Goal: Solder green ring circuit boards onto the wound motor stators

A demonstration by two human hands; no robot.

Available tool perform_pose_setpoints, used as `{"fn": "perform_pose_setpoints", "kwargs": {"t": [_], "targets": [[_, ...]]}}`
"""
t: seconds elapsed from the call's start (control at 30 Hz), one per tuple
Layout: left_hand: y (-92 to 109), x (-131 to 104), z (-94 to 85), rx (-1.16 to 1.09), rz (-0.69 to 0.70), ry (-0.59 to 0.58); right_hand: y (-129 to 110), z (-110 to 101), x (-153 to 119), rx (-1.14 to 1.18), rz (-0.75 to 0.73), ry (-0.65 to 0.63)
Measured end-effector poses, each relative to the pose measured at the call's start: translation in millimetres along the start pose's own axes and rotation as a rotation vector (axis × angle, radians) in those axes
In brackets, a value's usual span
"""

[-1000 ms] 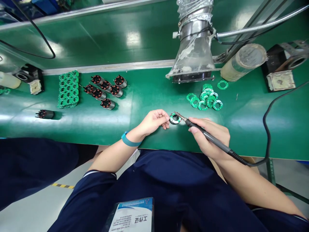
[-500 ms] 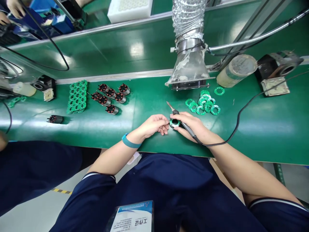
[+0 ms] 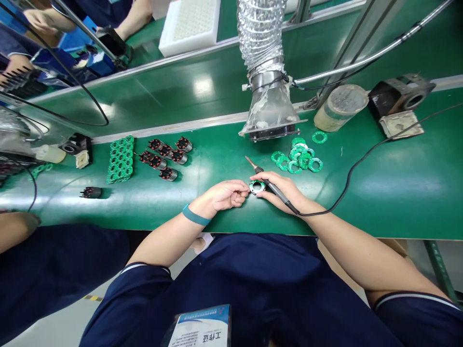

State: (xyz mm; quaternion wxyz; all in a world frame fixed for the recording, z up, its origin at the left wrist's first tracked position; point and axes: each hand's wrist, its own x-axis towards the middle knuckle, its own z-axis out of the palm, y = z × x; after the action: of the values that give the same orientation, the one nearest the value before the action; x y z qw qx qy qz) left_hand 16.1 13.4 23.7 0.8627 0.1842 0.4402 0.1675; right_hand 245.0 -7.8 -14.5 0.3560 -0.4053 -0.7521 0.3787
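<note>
My right hand (image 3: 285, 190) holds a soldering iron (image 3: 275, 188) slanted across the palm, its tip pointing up and left, away from the work. The thumb and fingers of that same hand also grip a ring-shaped circuit board (image 3: 252, 184), green and white with a dark centre. From the left, my left hand (image 3: 231, 193) pinches at the board's edge, with its other fingers curled. Whatever lies beneath the board is mostly hidden. Several loose green ring boards (image 3: 294, 166) lie beyond my right hand.
Several motor stators (image 3: 168, 173) stand at left, beside a stacked green board panel (image 3: 121, 159). A fume extraction hood (image 3: 269, 113) hangs over the bench (image 3: 202, 154). At right are a cloudy jar (image 3: 340, 108) and an iron stand (image 3: 400, 103). The iron's cord (image 3: 349, 180) crosses the bench. Other people sit nearby.
The view has shifted slightly. The ring board has tilted, so its face shows more white. Both hands keep their places at it, and the soldering iron stays in my right hand.
</note>
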Motion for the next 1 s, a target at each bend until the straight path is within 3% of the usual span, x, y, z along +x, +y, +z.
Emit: {"fn": "perform_pose_setpoints", "kwargs": {"t": [0.13, 0.3, 0.4, 0.53, 0.63, 0.83, 1.0], "targets": [[-10.1, -1.6, 2.5, 0.219, 0.161, 0.077, -1.3, 1.9, -0.3, 0.008, 0.009, 0.015], [-48.4, 3.3, 10.8, 0.796, 0.781, 0.531, -4.1, 8.1, -3.0, 0.004, 0.031, 0.074], [-72.9, 8.2, 18.3, 0.925, 1.014, 0.700, -6.4, 13.5, -5.8, -0.008, 0.031, 0.134], [-94.2, 9.2, 27.9, 0.890, 1.047, 0.676, -9.0, 19.4, -9.2, -0.019, 0.030, 0.209], [-99.4, 5.8, 26.9, 0.914, 1.020, 0.623, -8.7, 23.0, -10.8, -0.025, 0.031, 0.225], [-87.3, -4.7, 5.3, 1.106, 1.007, 0.551, -6.7, 25.1, -14.8, -0.037, -0.027, 0.234], [-69.2, 1.1, 4.3, 1.225, 0.987, 0.547, -11.4, -1.2, -35.9, -0.139, -0.022, 0.274]]}}
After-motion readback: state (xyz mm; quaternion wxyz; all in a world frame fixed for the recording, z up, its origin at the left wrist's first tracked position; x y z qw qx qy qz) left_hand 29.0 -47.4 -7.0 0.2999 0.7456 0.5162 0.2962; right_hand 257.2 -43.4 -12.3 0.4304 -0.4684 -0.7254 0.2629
